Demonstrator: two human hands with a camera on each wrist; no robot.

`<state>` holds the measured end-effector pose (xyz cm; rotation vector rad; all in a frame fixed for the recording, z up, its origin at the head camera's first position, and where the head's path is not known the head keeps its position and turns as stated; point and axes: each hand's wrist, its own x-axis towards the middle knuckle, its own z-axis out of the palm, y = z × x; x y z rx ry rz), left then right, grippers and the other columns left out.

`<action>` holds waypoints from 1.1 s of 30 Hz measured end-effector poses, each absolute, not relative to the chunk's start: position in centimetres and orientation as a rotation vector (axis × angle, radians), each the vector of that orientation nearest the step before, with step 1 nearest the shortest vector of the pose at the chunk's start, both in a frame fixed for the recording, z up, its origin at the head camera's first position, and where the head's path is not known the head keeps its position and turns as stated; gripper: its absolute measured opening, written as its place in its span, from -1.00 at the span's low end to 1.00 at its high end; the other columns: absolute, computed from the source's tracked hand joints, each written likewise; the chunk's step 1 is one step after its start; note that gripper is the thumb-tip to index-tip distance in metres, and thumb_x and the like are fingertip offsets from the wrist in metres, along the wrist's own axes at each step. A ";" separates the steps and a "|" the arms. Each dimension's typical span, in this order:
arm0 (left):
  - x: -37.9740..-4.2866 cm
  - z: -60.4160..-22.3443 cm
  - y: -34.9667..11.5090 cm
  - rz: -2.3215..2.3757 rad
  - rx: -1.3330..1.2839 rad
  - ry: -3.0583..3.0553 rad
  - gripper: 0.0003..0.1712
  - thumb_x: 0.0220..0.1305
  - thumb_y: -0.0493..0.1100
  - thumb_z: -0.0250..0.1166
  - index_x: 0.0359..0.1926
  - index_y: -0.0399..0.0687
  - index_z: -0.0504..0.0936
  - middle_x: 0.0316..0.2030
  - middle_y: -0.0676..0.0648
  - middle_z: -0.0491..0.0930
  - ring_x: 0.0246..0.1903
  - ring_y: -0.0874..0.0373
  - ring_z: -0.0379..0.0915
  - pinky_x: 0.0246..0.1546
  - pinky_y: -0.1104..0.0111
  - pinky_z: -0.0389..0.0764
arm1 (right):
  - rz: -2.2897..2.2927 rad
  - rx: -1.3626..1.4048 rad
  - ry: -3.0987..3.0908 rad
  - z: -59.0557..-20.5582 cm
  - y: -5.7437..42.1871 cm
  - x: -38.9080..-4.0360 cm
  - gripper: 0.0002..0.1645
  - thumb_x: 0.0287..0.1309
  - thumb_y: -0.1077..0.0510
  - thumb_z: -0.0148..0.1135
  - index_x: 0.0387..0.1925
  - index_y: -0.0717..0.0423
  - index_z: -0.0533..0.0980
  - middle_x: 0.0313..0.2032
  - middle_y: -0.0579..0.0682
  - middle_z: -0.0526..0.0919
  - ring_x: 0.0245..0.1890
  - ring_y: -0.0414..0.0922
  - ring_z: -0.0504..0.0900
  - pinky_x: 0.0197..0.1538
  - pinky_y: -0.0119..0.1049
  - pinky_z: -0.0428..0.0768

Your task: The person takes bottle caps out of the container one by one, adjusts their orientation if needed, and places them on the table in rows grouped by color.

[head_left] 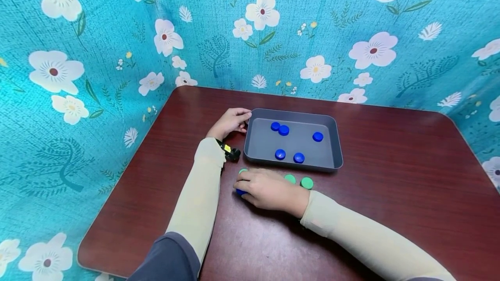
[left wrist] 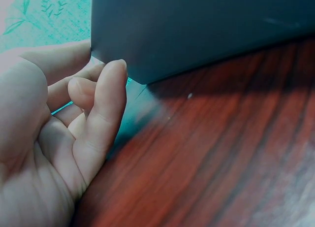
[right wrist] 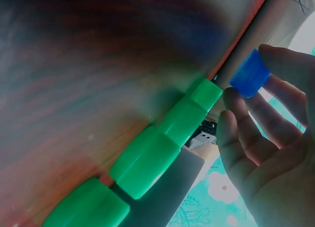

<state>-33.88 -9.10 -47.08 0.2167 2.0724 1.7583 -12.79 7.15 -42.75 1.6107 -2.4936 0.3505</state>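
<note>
My left hand (head_left: 230, 122) is at the far left corner of a dark grey tray (head_left: 302, 144), its thumb and fingers pinching the edge. The left wrist view shows the fingers curled against the tray's outer wall (left wrist: 197, 30). In front of the tray, my right hand (head_left: 269, 190) pinches a blue bottle cap (right wrist: 250, 74) between thumb and fingertips, low over the table. Green bottle caps (head_left: 307, 183) stand in a row between this hand and the tray; the hand partly hides them in the head view, while several show in the right wrist view.
Inside the tray lie several blue caps (head_left: 318, 136), spread over its floor. A dark red wooden table (head_left: 390, 177) carries everything. Behind and to the left hangs a turquoise flowered cloth (head_left: 218, 21). A small black camera (head_left: 232, 153) is strapped to the left wrist.
</note>
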 end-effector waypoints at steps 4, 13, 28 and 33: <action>-33.9 -47.0 -9.0 1.758 0.211 2.074 -0.61 0.43 -0.05 0.19 0.18 -0.08 0.57 -0.27 -0.20 0.57 -0.59 0.16 0.36 -0.39 0.29 0.69 | 0.323 1.626 -2.502 -42.9 7.0 -12.8 -0.69 0.16 0.15 0.36 -0.04 0.05 0.62 -0.13 -0.10 0.57 -0.08 -0.16 0.57 0.06 -0.33 0.51; -33.9 -46.9 -9.0 1.759 0.208 2.064 -0.62 0.43 -0.05 0.18 0.18 -0.09 0.57 -0.25 -0.21 0.56 -0.58 0.16 0.36 -0.37 0.27 0.69 | 0.300 1.643 -2.538 -43.1 7.0 -12.7 -0.67 0.16 0.15 0.37 -0.01 0.03 0.60 -0.10 -0.11 0.55 -0.07 -0.16 0.58 0.04 -0.30 0.54; -34.1 -47.1 -9.0 1.759 0.196 2.072 -0.63 0.42 -0.04 0.19 0.16 -0.06 0.59 -0.25 -0.20 0.56 -0.57 0.15 0.36 -0.35 0.26 0.69 | 0.253 1.653 -2.583 -42.9 6.9 -12.5 -0.68 0.18 0.13 0.37 -0.01 -0.01 0.60 -0.06 -0.12 0.58 -0.07 -0.15 0.60 0.05 -0.27 0.55; -34.1 -47.1 -9.0 1.742 0.188 2.083 -0.62 0.42 -0.04 0.20 0.18 -0.05 0.58 -0.25 -0.21 0.57 -0.58 0.14 0.37 -0.35 0.26 0.69 | 0.244 1.654 -2.604 -42.9 6.8 -12.4 -0.68 0.20 0.12 0.36 0.00 -0.02 0.60 -0.04 -0.12 0.58 -0.05 -0.15 0.59 0.03 -0.28 0.56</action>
